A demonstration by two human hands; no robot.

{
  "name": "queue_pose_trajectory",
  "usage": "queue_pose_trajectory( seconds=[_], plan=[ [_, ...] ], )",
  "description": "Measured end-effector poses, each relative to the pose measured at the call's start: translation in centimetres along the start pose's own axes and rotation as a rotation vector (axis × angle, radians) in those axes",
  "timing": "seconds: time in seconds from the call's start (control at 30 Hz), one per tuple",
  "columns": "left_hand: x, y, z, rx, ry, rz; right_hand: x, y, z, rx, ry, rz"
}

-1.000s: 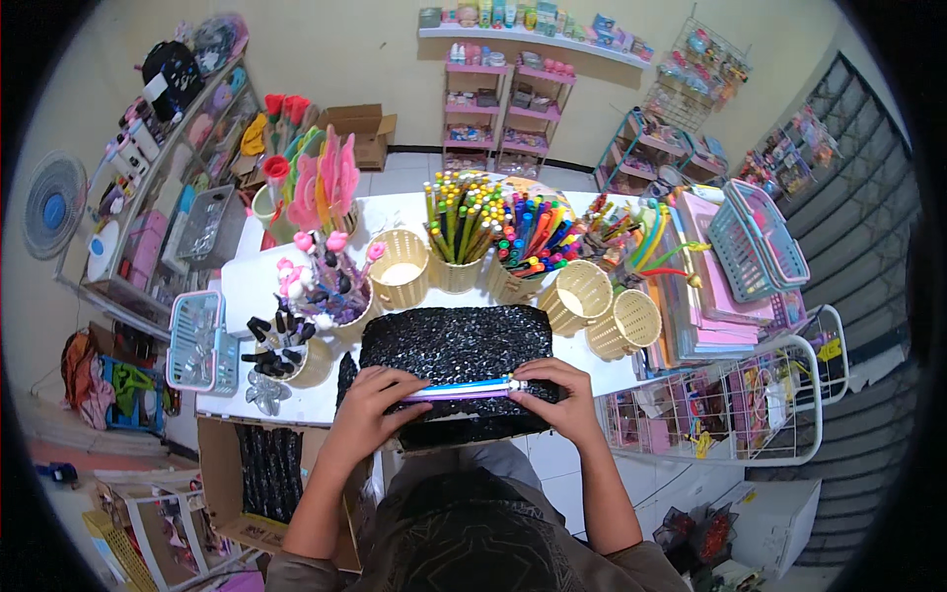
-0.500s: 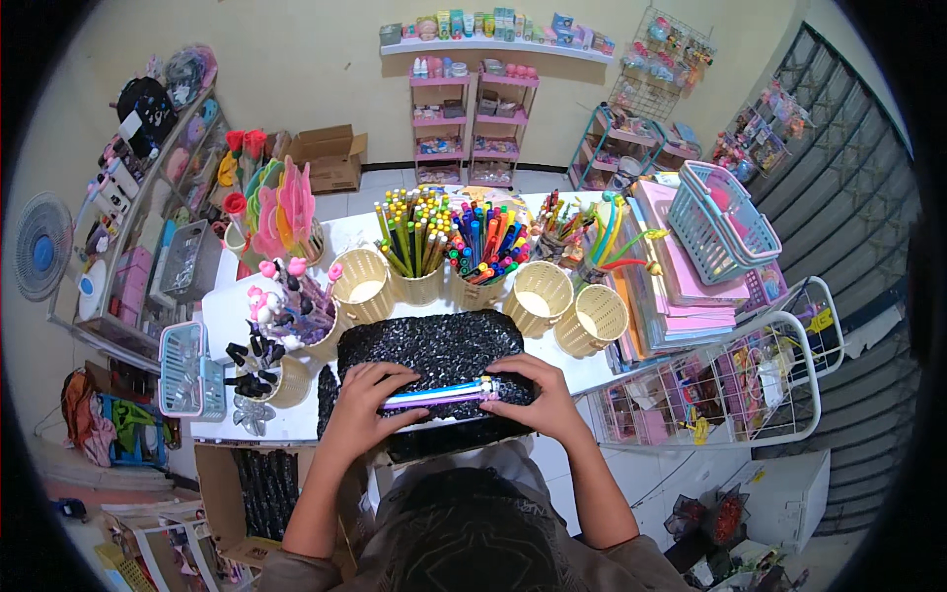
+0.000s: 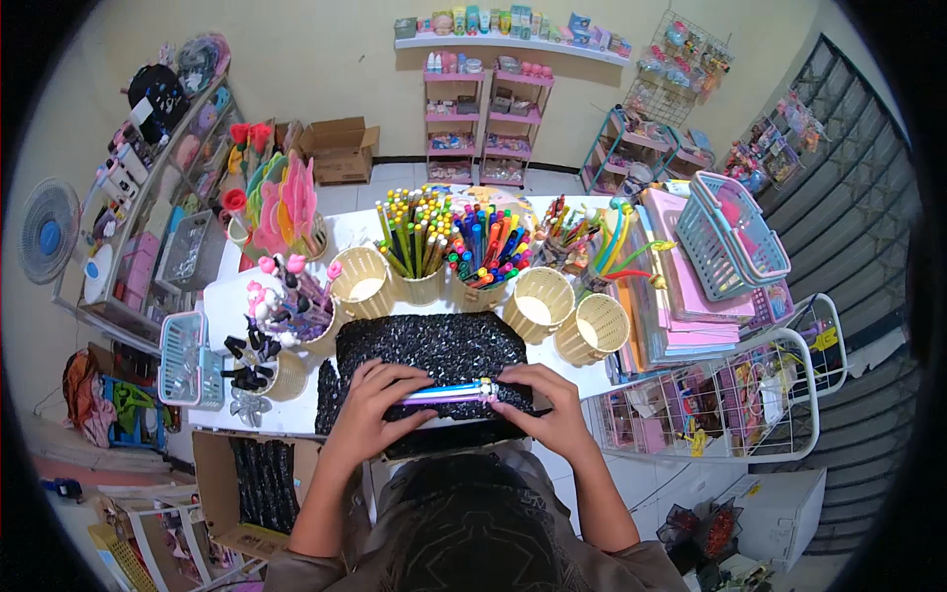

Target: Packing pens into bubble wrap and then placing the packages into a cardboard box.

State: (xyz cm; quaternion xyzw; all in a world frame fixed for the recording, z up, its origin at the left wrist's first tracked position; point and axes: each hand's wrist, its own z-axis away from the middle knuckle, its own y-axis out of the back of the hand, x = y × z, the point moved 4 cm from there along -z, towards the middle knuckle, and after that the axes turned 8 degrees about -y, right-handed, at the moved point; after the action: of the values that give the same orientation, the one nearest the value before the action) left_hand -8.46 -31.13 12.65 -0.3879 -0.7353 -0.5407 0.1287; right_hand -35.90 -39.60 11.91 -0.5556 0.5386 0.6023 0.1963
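Observation:
A small bundle of slim pens [image 3: 449,395], blue, white and purple with little figure tops at the right end, lies across a sheet of shiny black bubble wrap [image 3: 429,340] at the table's near edge. My left hand [image 3: 380,407] has its fingers over the far side and its thumb on the near side of the left end. At the figure tops, my right hand [image 3: 547,403] closes on the right end in the same way. The left tips of the pens are hidden by my left hand.
Woven cups [image 3: 541,301] stand behind the wrap, some filled with pencils [image 3: 416,232] and coloured markers [image 3: 485,242]. To the left are figure-topped pens [image 3: 286,306] and a blue basket [image 3: 187,365]. Paper stacks [image 3: 695,306] and another basket [image 3: 730,242] flank the right.
My left hand has slid slightly right along the pens, so less of their length shows. My right hand stays at the figure tops. The whole view has shifted a little.

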Motion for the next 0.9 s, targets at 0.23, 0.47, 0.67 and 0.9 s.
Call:
queue_pose_trajectory(
  seconds=[0.23,0.47,0.67,0.9],
  plan=[
    [3.1,-2.5,-4.1,0.109,-0.081,0.198,-1.9,2.7,2.3,0.167,-0.058,0.010],
    [7.0,-4.3,-10.8,0.099,-0.195,0.259,-6.0,10.0,2.3,0.292,0.058,0.137],
    [10.4,-5.1,-16.5,0.150,-0.186,0.340,-10.2,16.0,-1.2,0.399,0.224,0.338],
    [12.0,-6.2,-23.0,0.237,-0.154,0.265,-11.2,18.4,-7.5,0.187,0.261,0.711]
  ],
)
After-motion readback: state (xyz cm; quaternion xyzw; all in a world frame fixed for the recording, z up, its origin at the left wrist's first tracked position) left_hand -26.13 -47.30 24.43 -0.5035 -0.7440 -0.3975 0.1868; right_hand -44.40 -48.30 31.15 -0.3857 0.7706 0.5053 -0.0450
